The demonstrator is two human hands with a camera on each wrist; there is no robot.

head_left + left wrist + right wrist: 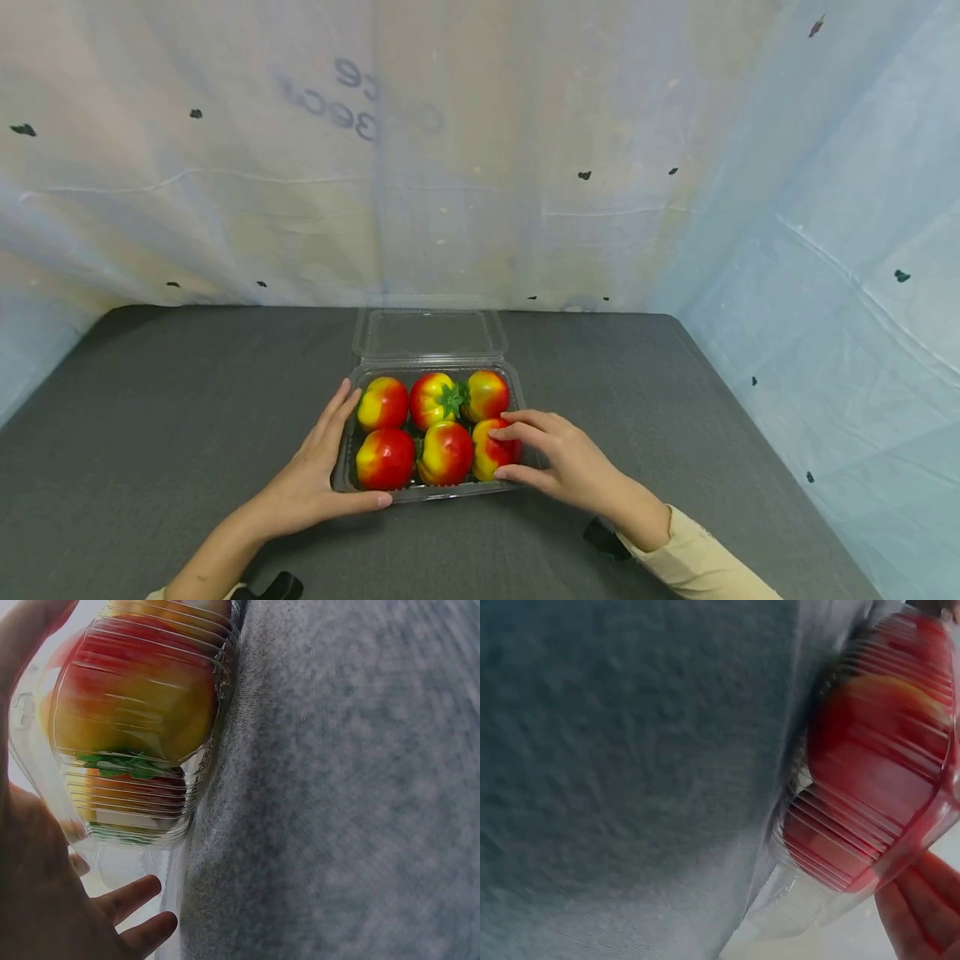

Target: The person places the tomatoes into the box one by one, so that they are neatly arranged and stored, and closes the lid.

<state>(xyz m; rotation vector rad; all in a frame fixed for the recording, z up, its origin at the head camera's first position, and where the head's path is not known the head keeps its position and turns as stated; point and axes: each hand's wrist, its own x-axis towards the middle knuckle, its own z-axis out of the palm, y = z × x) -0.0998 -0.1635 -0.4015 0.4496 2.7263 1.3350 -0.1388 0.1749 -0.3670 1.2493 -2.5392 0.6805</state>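
A clear plastic clamshell box (429,493) lies on the table with its lid (431,335) folded back. Two rows of glossy red-and-yellow fruits fill it; the back middle one (429,398) has a green leafy top. My left hand (311,483) is spread around the box's left side, fingers along the wall and thumb at the front edge. In the left wrist view its fingers (127,900) reach out straight. My right hand (564,458) holds the front right fruit (487,454) between thumb and fingertips, inside the box. Ribbed box walls (877,772) show in the right wrist view.
The dark grey table (187,400) runs back to a pale plastic sheet (465,167) hanging behind it. Another sheet (847,292) stands along the right side. Black straps (606,537) sit at the wrists.
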